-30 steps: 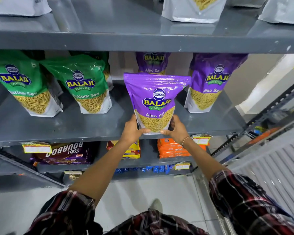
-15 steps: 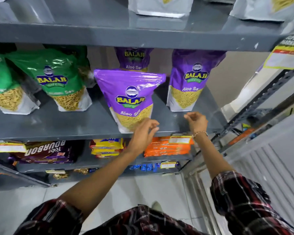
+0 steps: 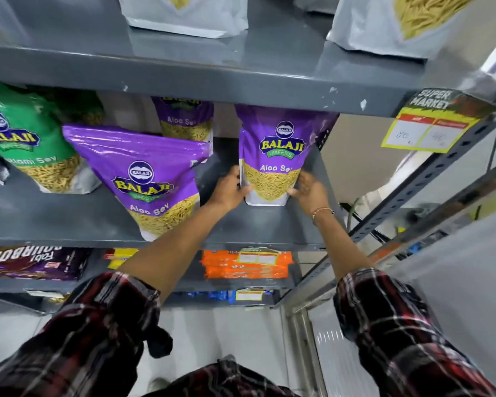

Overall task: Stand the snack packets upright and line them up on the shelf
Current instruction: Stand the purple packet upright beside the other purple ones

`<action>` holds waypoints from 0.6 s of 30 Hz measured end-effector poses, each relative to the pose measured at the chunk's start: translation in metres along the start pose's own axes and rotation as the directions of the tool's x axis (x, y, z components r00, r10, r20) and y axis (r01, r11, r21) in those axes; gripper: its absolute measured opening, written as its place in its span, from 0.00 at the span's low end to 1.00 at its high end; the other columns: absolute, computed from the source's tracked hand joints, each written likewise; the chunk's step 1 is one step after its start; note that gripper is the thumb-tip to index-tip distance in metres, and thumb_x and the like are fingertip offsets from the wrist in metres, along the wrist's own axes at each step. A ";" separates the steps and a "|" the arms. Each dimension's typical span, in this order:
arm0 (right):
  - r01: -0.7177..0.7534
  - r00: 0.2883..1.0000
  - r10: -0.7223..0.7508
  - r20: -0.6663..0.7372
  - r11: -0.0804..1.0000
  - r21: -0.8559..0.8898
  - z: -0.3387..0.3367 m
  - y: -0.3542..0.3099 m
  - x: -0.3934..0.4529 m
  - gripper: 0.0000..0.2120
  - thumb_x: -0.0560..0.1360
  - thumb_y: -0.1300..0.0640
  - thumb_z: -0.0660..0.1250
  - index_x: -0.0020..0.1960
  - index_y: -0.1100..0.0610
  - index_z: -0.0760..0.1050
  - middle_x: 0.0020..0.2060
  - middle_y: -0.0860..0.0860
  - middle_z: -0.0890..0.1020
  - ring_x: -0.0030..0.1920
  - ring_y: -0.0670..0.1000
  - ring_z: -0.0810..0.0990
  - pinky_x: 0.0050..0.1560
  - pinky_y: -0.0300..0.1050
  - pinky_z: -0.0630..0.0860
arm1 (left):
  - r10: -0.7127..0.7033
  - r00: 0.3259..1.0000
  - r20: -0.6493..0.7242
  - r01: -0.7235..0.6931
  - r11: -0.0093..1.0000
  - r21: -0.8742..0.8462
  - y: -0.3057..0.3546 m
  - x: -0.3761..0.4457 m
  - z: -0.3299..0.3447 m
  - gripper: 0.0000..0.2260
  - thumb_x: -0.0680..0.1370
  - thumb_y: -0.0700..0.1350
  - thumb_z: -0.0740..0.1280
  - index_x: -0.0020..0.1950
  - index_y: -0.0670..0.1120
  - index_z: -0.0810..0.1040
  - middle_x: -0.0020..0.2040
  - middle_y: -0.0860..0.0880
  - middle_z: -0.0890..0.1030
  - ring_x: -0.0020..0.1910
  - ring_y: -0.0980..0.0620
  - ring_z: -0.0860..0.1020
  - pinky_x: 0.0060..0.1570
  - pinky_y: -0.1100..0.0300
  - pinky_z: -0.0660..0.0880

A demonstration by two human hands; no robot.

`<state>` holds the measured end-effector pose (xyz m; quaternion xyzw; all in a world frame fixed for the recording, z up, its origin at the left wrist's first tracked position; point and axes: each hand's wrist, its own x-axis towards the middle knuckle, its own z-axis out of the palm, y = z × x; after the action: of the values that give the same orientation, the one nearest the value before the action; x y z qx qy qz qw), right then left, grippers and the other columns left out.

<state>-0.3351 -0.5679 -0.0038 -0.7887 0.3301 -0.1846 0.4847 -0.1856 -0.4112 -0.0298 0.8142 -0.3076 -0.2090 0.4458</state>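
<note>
Both hands are on the right-hand purple Balaji Aloo Sev packet (image 3: 272,156), which stands upright toward the right end of the grey metal shelf (image 3: 255,227). The left hand (image 3: 226,190) grips the packet's lower left edge, thumb pressed on the front near the white base, the other fingers tucked behind it. The right hand (image 3: 311,190) cups the lower right edge with fingers spread and fingertips touching the side, so the packet is pinched between the two hands.

Just left of the left-hand fingers sits a second Aloo Sev packet (image 3: 149,181), leaning a bit, at the shelf's front edge. Behind that one, a third purple packet (image 3: 186,121) is partly hidden. Further left there's a green Ratlami Sev packet (image 3: 32,144).
</note>
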 end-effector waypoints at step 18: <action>-0.060 0.998 0.050 0.046 0.960 0.275 -0.016 0.037 -0.074 0.26 0.66 0.75 0.68 0.63 0.66 0.68 0.48 0.46 0.78 0.56 0.54 0.74 0.61 0.51 0.73 | 0.141 0.989 -0.045 -0.143 0.989 -0.030 0.001 -0.091 0.019 0.18 0.74 0.42 0.70 0.61 0.40 0.72 0.56 0.41 0.82 0.57 0.46 0.80 0.54 0.59 0.75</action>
<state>-0.4105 -0.5380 -0.0268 -0.7072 0.3136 -0.2001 0.6012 -0.2635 -0.3597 -0.0329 0.7871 -0.3519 -0.1644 0.4792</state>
